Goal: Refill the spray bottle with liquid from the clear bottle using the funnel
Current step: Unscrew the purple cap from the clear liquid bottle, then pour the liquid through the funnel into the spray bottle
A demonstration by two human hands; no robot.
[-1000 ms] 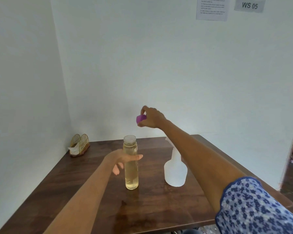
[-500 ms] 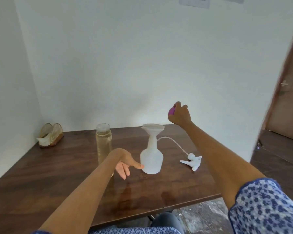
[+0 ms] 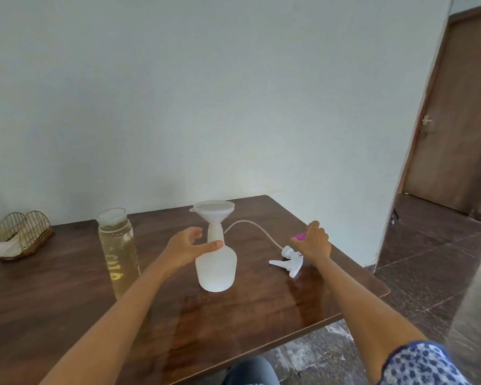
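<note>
On the far left of the dark wooden table [image 3: 67, 315] sits a gold wire napkin holder [image 3: 24, 234], and right of it stands the uncapped clear bottle [image 3: 118, 252], nearly full of yellowish liquid. Next comes the left hand [image 3: 188, 248], its fingers loosely spread and curved, thumb just in front of the neck of the white spray bottle [image 3: 216, 266], which carries the funnel [image 3: 213, 211] in its mouth. Farther right the spray head [image 3: 288, 261] lies on the table with its tube, and over it the right hand [image 3: 314, 243] pinches a purple cap [image 3: 300, 236] in curled fingers.
</note>
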